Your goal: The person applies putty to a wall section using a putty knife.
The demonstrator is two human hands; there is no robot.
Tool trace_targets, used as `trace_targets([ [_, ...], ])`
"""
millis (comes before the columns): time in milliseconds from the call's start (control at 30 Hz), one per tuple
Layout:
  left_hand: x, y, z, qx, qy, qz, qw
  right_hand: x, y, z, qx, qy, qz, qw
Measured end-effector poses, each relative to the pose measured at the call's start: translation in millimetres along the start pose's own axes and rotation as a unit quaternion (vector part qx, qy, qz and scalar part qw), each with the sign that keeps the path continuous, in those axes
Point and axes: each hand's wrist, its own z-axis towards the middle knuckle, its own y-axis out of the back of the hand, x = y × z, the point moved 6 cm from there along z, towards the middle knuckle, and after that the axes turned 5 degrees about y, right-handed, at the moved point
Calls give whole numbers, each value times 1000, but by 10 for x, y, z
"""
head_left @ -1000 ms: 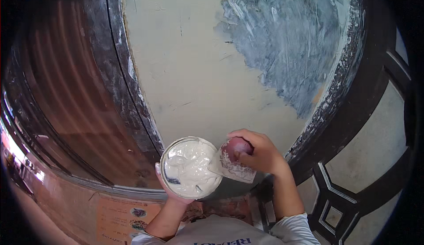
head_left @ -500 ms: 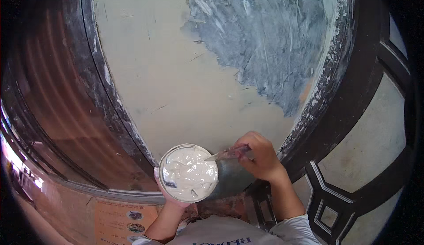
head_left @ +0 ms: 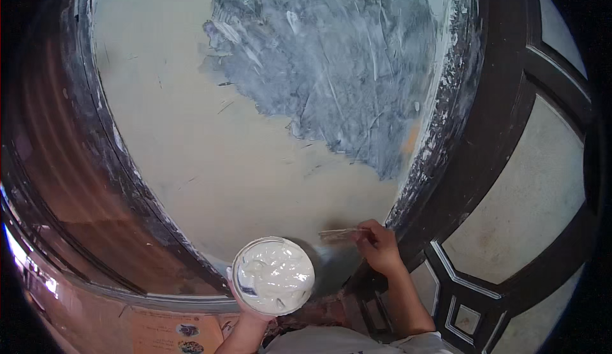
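Note:
My left hand (head_left: 247, 307) grips a round white tub (head_left: 310, 293) from below and its left side, the fingers mostly hidden beneath it. Thick, glossy white paste (head_left: 277, 271) fills it almost to the rim. A dark spot shows in the paste near the left edge. To the right of the tub, my right hand (head_left: 380, 250) is closed round a putty knife (head_left: 338, 233). Its thin blade points left, seen nearly edge-on, apart from both the tub and the paste. Close in front lies a wall panel (head_left: 185, 118), cream-coloured, with a rough blue-grey patch (head_left: 331, 67) at upper right.
Dark, paint-smeared frames border the panel on the left (head_left: 121, 156) and right (head_left: 446, 92). Right of it stands dark lattice woodwork (head_left: 497, 156) with pale insets. A brown glossy surface (head_left: 70, 182) is at left, and an orange printed sheet (head_left: 153, 331) at lower left.
The putty knife has left the paste and moved away to the right of the tub, its blade turned nearly edge-on. The whole view has shifted, with the panel further left and the tub lower.

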Motion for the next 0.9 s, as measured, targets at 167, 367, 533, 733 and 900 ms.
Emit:
trace_targets([
  [167, 167, 105, 3, 14, 33, -122, 992, -388, 111, 49, -154, -19, 240, 958],
  [367, 187, 58, 12, 0, 31, -21, 999, -975, 180, 19, -250, -114, 353, 895],
  [533, 125, 35, 8, -70, 5, -42, 997, -789, 287, 261, -250, -130, 324, 903],
  [733, 142, 26, 11, -84, 39, -105, 990, -1113, 380, 265, -281, -153, 227, 920],
  [900, 72, 48, 23, -41, 47, -33, 997, -1359, 208, -144, -334, -165, 297, 879],
])
